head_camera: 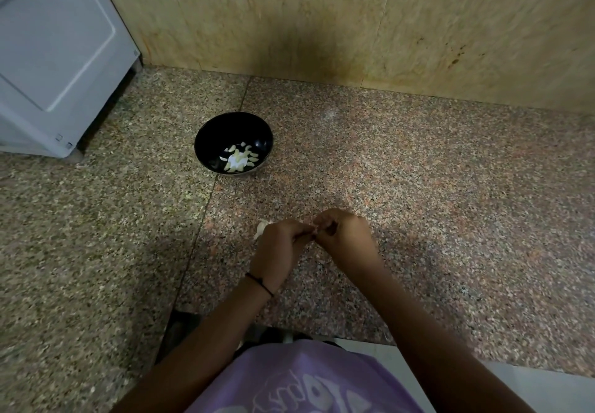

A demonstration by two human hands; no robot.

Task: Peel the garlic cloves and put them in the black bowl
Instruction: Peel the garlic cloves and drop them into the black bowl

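Observation:
The black bowl (209, 137) stands on the speckled granite counter, left of centre, with several peeled garlic cloves (240, 160) on its bottom. Nearer to me, my left hand (280, 247) and my right hand (344, 235) meet fingertip to fingertip, both with curled fingers pinching a small garlic clove (315, 230) that is mostly hidden between them. A white garlic piece (260, 229) lies on the counter just left of my left hand, partly covered by it.
A white appliance (54, 58) stands at the back left on the counter. A beige stone wall (354, 26) runs along the back. The counter's front edge (289, 335) is close to my body.

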